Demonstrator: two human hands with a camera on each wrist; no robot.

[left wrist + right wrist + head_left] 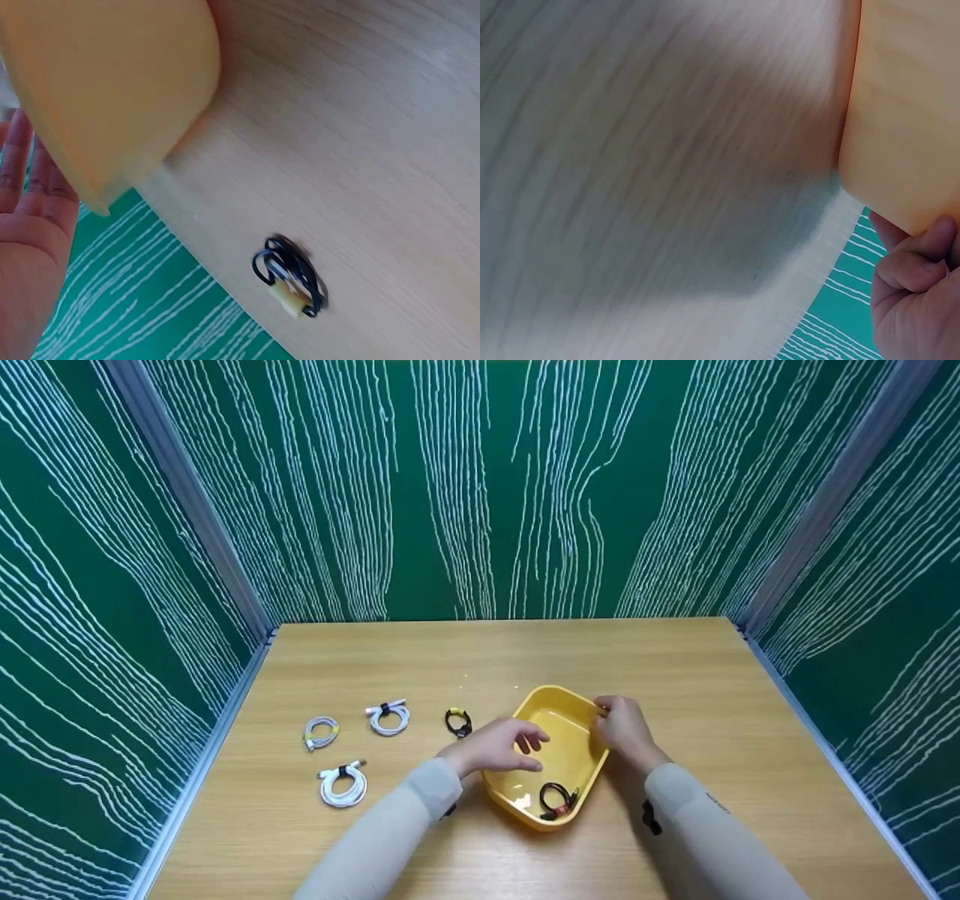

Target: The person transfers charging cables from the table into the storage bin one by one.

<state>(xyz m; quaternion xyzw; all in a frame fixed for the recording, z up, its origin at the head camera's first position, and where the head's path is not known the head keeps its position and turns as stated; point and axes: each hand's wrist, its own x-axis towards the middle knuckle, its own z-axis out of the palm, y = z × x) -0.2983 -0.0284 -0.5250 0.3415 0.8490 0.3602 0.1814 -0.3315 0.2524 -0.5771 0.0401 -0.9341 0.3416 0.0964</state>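
Observation:
A yellow plastic basin (pixel 551 701) stands at an angle on the table between both hands. My right hand (pixel 626 731) grips its far right rim; in the right wrist view curled fingers (pixel 922 274) meet the rim. Across the left rim reaches my left hand (pixel 499 746), its loosely bent fingers spread over the inside and holding nothing. Within the basin, at the near end, lies a coiled black cable (pixel 556 795) with a red tie. Just left of the left hand is another coiled black cable (pixel 458 723) with a yellow tie, also plain in the left wrist view.
Three coiled light cables lie on the left of the wooden table (pixel 645 652): one with a yellow tie (pixel 321 733), one with a black tie (pixel 390 720), and a thicker white one (pixel 343 787). Green panels (pixel 502 510) with white wavy lines enclose the back and sides.

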